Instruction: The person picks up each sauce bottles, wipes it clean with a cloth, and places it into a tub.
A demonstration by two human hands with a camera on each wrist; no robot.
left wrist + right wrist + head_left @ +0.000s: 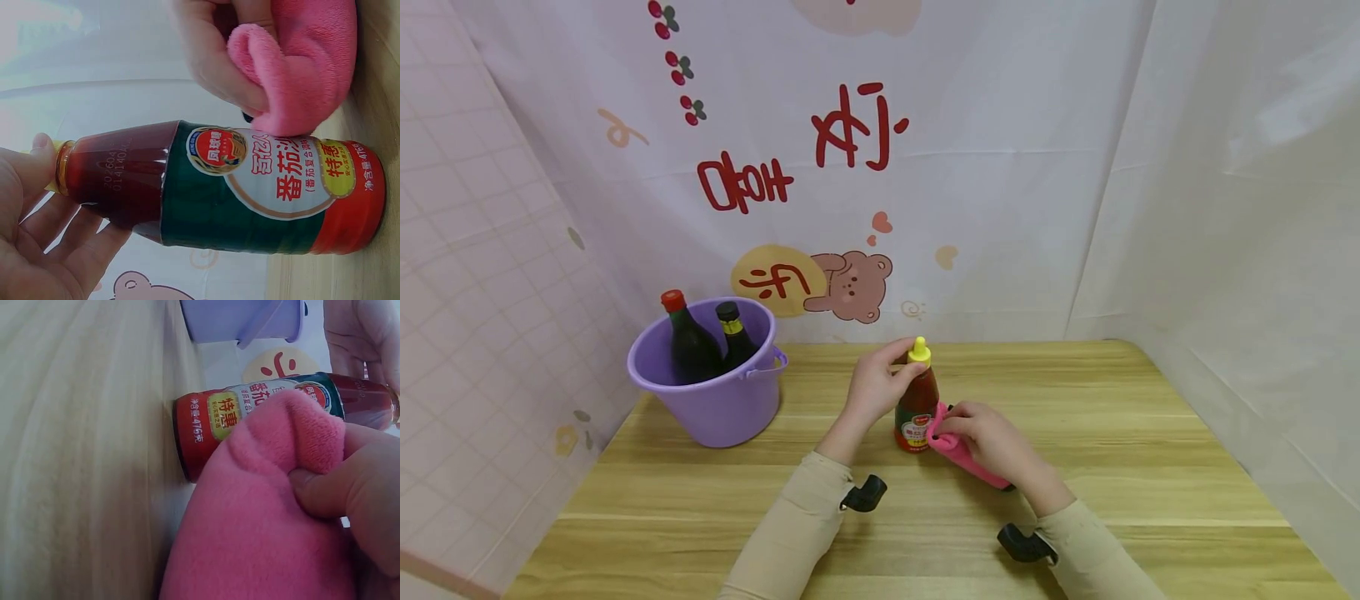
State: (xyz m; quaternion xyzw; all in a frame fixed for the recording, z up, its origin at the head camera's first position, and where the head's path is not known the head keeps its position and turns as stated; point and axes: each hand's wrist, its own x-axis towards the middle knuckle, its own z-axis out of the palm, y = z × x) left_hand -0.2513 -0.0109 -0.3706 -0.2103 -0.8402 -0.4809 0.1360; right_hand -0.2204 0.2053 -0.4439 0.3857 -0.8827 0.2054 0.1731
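A ketchup bottle (917, 414) with a yellow cap (920, 353) stands upright on the wooden table. My left hand (877, 379) grips it around the neck, just under the cap. In the left wrist view, the thumb and fingers wrap the neck of the bottle (244, 187), whose label faces the camera. My right hand (992, 437) pinches a pink cloth (962, 454). Part of that cloth (262, 500) lies against the label side of the bottle (200, 428), low on its body. The rest of the cloth hangs down to the table.
A purple bucket (718, 412) stands at the back left, holding a dark bottle with a red cap (692, 346) and another with a black cap (737, 337). A printed curtain (1000, 208) hangs along the table's back edge. Bare wood (1112, 467) extends to the right.
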